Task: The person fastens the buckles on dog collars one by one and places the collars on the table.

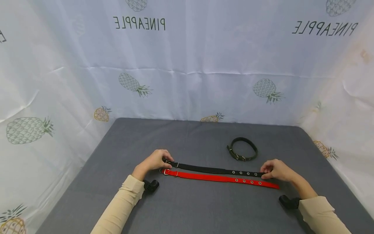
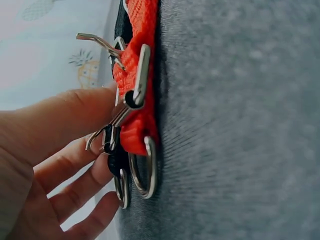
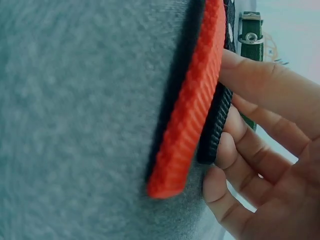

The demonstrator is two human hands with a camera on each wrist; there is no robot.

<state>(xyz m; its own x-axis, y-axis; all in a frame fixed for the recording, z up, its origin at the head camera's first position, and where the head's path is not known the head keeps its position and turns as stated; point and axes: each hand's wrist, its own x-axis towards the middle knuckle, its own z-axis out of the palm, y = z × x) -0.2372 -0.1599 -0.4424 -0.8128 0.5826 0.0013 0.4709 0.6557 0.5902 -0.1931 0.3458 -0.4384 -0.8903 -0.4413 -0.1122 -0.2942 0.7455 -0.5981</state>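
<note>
A black strap with metal eyelets lies stretched across the table, just behind a parallel red strap. My left hand pinches the buckle end of the black strap; in the left wrist view the thumb and fingers of the left hand are around it, beside the red strap's buckle. At the other end my right hand pinches the black strap's tip; the right wrist view shows the right hand with the black tip between thumb and fingers, the red tip beside it.
A dark green buckled strap, closed into a ring, lies behind the right half of the black strap. The grey table is bordered at the back and sides by a white curtain printed with pineapples.
</note>
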